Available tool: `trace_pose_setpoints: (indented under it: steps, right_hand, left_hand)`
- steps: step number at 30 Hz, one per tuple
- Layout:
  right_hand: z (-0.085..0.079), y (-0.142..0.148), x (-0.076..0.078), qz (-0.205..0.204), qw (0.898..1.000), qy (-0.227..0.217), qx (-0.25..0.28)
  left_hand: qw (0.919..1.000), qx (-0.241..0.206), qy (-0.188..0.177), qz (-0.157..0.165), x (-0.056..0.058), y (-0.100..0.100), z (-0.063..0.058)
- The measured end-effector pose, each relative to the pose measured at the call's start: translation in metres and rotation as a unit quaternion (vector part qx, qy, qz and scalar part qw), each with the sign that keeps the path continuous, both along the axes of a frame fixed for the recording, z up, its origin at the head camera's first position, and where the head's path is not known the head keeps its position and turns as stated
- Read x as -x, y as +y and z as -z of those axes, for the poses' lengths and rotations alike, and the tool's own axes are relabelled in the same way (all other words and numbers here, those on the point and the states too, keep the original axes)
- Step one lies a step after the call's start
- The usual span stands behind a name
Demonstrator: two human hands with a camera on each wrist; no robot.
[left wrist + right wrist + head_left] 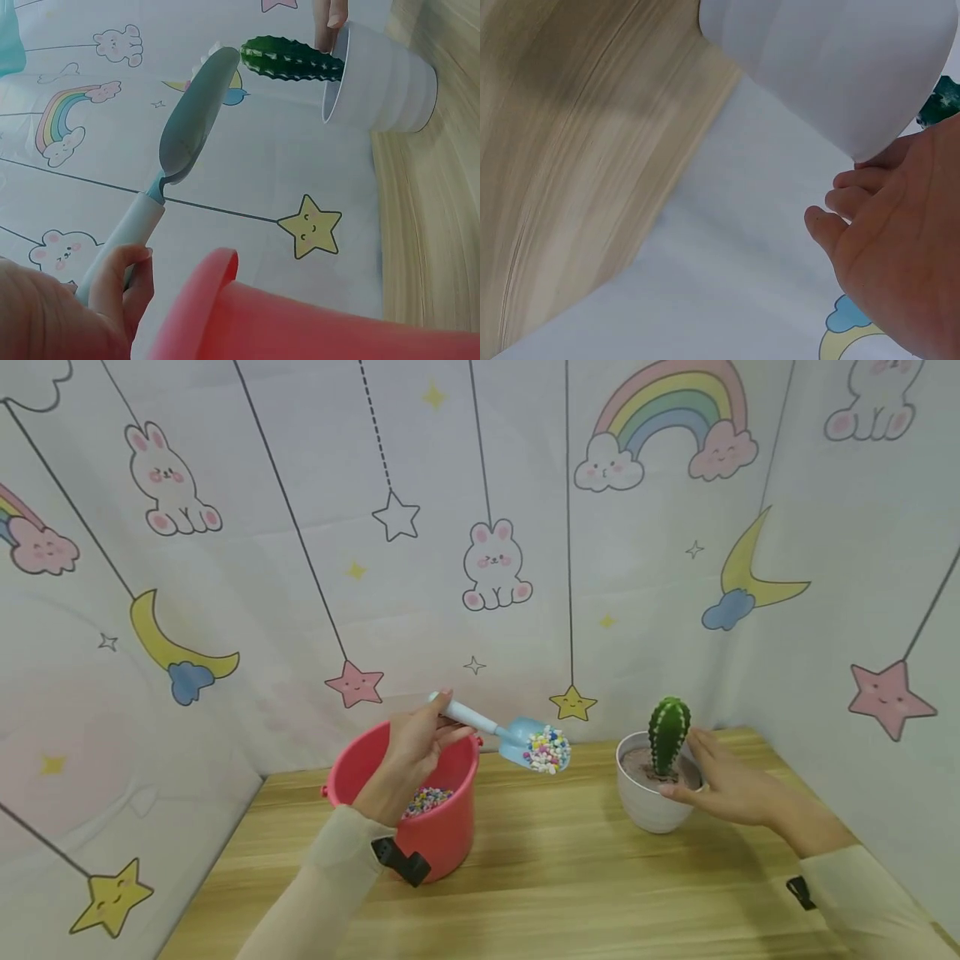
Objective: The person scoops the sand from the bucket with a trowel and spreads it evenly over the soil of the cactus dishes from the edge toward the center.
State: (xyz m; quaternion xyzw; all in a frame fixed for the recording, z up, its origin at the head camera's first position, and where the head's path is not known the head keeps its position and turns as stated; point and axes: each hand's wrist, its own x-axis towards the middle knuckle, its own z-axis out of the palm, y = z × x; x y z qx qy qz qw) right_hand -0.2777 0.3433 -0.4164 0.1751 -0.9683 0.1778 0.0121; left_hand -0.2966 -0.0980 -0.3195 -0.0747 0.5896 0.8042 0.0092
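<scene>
My left hand (411, 747) grips the white handle of a small light-blue shovel (468, 717) above the right rim of a red bucket (452, 835). Colourful pebbles (547, 750) lie heaped on its blade, which points right, toward the plant. In the left wrist view the shovel (187, 124) shows its underside, so its load is mostly hidden. A green cactus (667, 731) stands upright in a white ribbed pot (651, 806) on the right. My right hand (738, 789) touches the pot's right rim, its fingers extended behind the cactus and the thumb over the near edge.
More colourful pebbles (429, 802) lie inside the red bucket. Bucket and pot stand on a wood-grain table (555, 877). A pale cloth backdrop (420, 602) with printed rabbits, stars and rainbows rises behind and on both sides of the table.
</scene>
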Motion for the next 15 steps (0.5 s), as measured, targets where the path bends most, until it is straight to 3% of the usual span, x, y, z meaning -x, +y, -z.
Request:
trace_pose_setpoints:
  steps: [15]
  right_hand:
    - [0.005, -0.002, -0.001, 0.012, 0.999, 0.016, -0.034]
  left_hand:
    - [0.9998, -0.016, -0.01, 0.005, 0.01, 0.024, 0.0]
